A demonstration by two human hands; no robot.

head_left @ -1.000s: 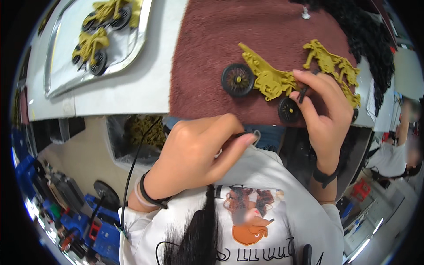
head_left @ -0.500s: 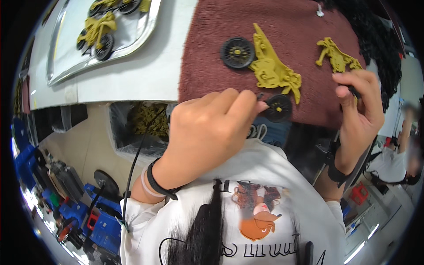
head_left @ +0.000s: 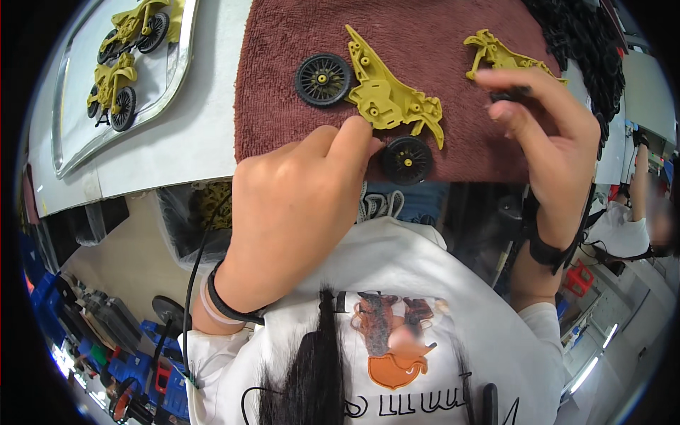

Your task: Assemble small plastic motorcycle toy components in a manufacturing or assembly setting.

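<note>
A yellow toy motorcycle body half [head_left: 389,95] lies on a brown-red cloth, with one black spoked wheel [head_left: 323,79] at its left end and another black wheel [head_left: 407,160] at its near right side. My left hand [head_left: 297,205] is closed in a pinch at the body half's near edge, beside the nearer wheel. Its fingertips are turned away, so what they hold is hidden. Over the cloth's right side, my right hand [head_left: 556,134] pinches a small black part [head_left: 511,93] between thumb and forefinger. A second yellow body half [head_left: 506,57] lies just beyond these fingers.
A silvery tray [head_left: 185,60] at the far left holds yellow toy motorcycles [head_left: 113,88] with black wheels. Many black parts [head_left: 577,53] are heaped at the far right. Below the table edge stands a plastic-lined container [head_left: 173,219] with yellow parts.
My left hand has moved up to the body half's edge; the dark piece seen at its fingertips is now hidden. The whole view has shifted, and my right hand still pinches the black part.
</note>
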